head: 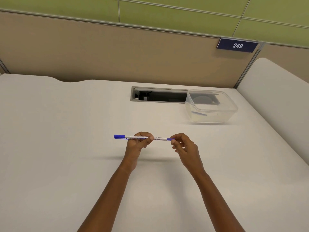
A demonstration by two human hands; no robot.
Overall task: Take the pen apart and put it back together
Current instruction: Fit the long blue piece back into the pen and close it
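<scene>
Head view, and the pen is up in the air, level, held crosswise just above the white desk, roughly centre of the picture. It has a slim white barrel with print along it, a blue cap with a clip sticking out to the left, and a short blue tip or end piece at the right.

The left hand is wrapped round the middle of the barrel, fingers curled over the top and thumb tucked under. That looks like the anchoring grip. The right hand pinches the blue end between thumb and fingertips, with the other fingers loosely curled beneath.

As for handling, I'd call this one feather-light and rigid, smooth plastic that could twist or slide in a loose pinch. The barrel's printed middle is the sensible place to clamp, and the blue parts at either end are what should pull or turn off. They're small, so a firm fingertip pinch close to the joint seems best, pulling straight along the axis, not bending it.

Both forearms reach in from the bottom edge, the wrists lifted clear of the surface. Further back, a clear plastic container sits beside a cable hatch, well apart from the hands.
</scene>
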